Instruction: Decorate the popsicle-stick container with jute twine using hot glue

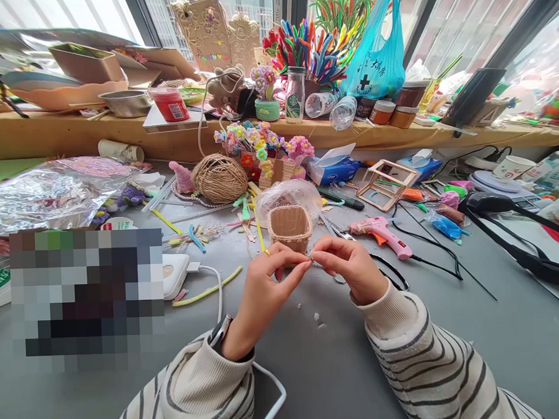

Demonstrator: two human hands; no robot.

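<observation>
Both of my hands meet over the grey table, just in front of a small square cardboard basket [290, 224] with a twine-wrapped rim. My left hand [275, 274] pinches with thumb and forefinger, and my right hand [348, 265] pinches right beside it. Whatever tiny thing sits between the fingertips is too small to name. Behind the basket lies a crumpled clear plastic bag [286, 196]. Small white scraps [317, 317] lie on the table below my hands.
To the right are a pink hot glue gun [385, 233] with a black cord and dark-framed glasses [509, 226]. A ball of twine [220, 178] sits behind. On the left are a white device [174, 275] with a cable and a yellow pipe cleaner [209, 289]. Crafts line the sill.
</observation>
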